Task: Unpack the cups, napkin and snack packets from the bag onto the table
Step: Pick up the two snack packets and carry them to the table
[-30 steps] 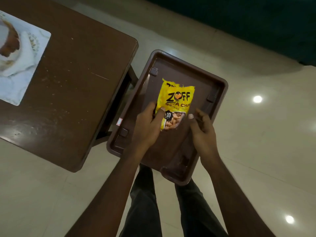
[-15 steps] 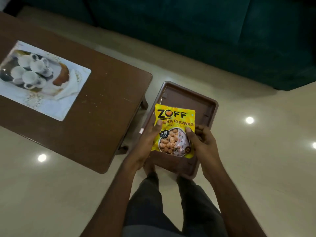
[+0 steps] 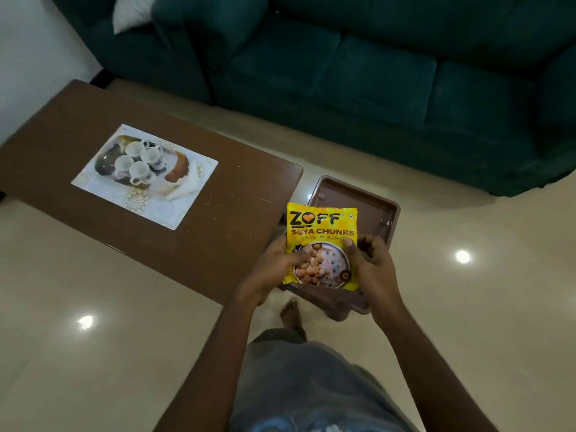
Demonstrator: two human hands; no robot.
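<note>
A yellow snack packet (image 3: 322, 227) printed "ZOFF SOYA CHUNKS" is held upright in front of me, over a brown plastic tray (image 3: 378, 210). My left hand (image 3: 274, 269) grips its lower left edge. My right hand (image 3: 372, 266) grips its lower right edge, thumb on the front. The brown wooden table (image 3: 237, 201) lies just left of the packet. On it is a placemat (image 3: 146, 176) with a printed picture of teacups. No bag, cups or napkin show.
A dark green sofa (image 3: 374, 76) runs along the far side, with a white cushion (image 3: 131, 10) at its left end. The tray stands on the shiny tiled floor (image 3: 467, 307) right of the table. My bare foot (image 3: 291, 313) shows below the tray.
The view has tilted up, so the sofa and the whole placemat show. The packet has been raised and straightened between both hands, its front now fully facing me.
</note>
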